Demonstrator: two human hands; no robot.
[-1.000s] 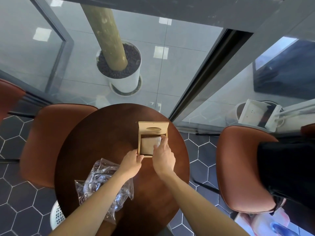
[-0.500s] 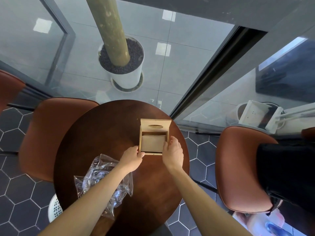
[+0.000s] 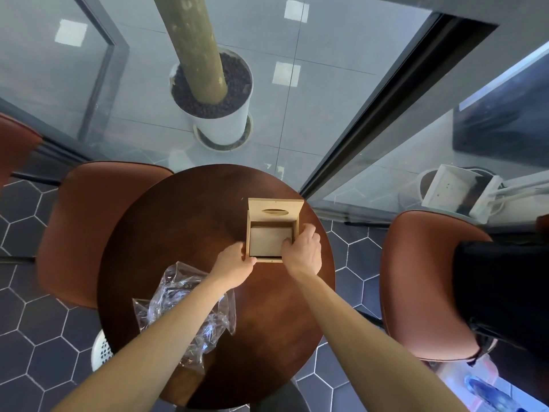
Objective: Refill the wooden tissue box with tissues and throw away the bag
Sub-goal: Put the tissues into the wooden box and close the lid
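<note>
The wooden tissue box (image 3: 271, 259) stands open on the round dark table (image 3: 184, 221), its slotted lid (image 3: 274, 210) tilted up at the far side. A beige stack of tissues (image 3: 267, 239) lies flat inside it. My left hand (image 3: 233, 264) holds the box's near left corner. My right hand (image 3: 303, 251) grips the box's right wall, with the thumb down on the tissues' right edge. The crumpled clear plastic bag (image 3: 181, 295) lies on the table near the left edge, partly under my left forearm.
Brown chairs stand to the left (image 3: 86, 227) and right (image 3: 421, 281) of the table. A white perforated bin (image 3: 101, 352) peeks out below the table's left edge. Beyond the glass wall is a white planter (image 3: 219, 114) with a trunk. A person in black (image 3: 505, 292) sits at right.
My right hand has moved from inside the box to its right wall, leaving the tissues lying flat. My left hand stays at the near left corner. The camera has shifted slightly.
</note>
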